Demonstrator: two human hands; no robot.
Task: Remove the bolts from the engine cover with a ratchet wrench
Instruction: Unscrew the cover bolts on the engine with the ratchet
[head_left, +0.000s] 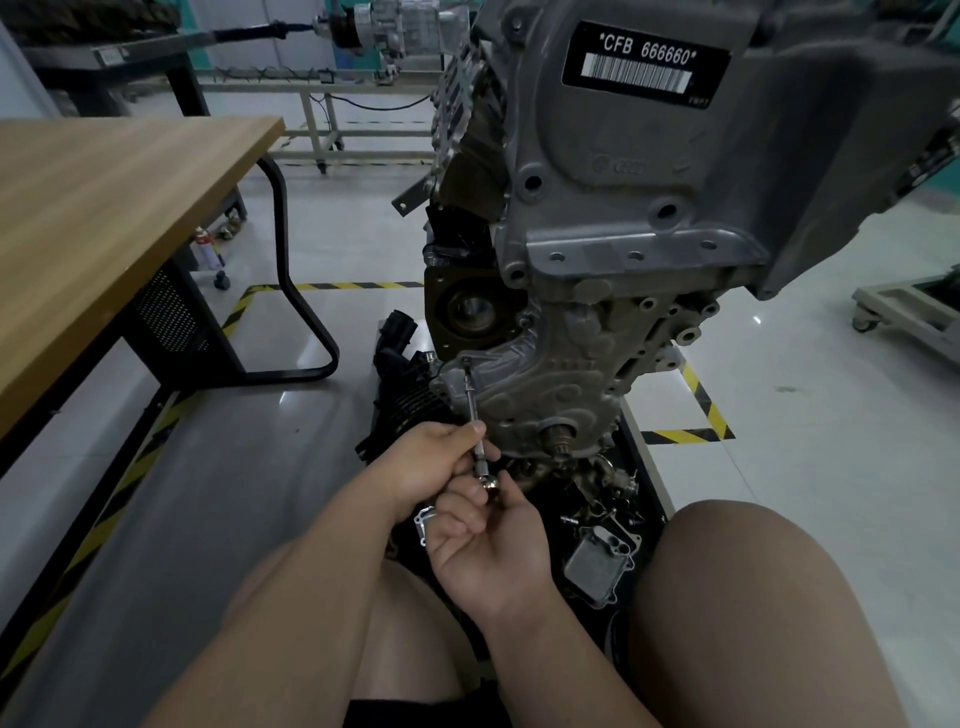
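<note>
Two hands on one tool, listed from the left.

Item one: light brown wooden tabletop (104, 234) on black metal legs, standing well apart from the work.

Item two: my left hand (441, 460), fingers and thumb pinching the slim chrome shaft of the ratchet wrench (474, 426) partway along.

Item three: the wrench itself, tilted up and slightly left, its far tip seated on a small bolt (466, 362) at the upper left corner of the grey cast-metal engine cover (530, 400) (the bolt head is too small to make out).

Item four: my right hand (483, 540), palm up, fingers curled round the shiny rounded head at the wrench's near end.

Item five: large grey engine block (649, 208) above the cover, bearing a black barcode label (644, 65) reading CFB 666660.

Item six: loose silver metal parts (602, 558) just right of my right hand, beside my bare knee (769, 597).
</note>
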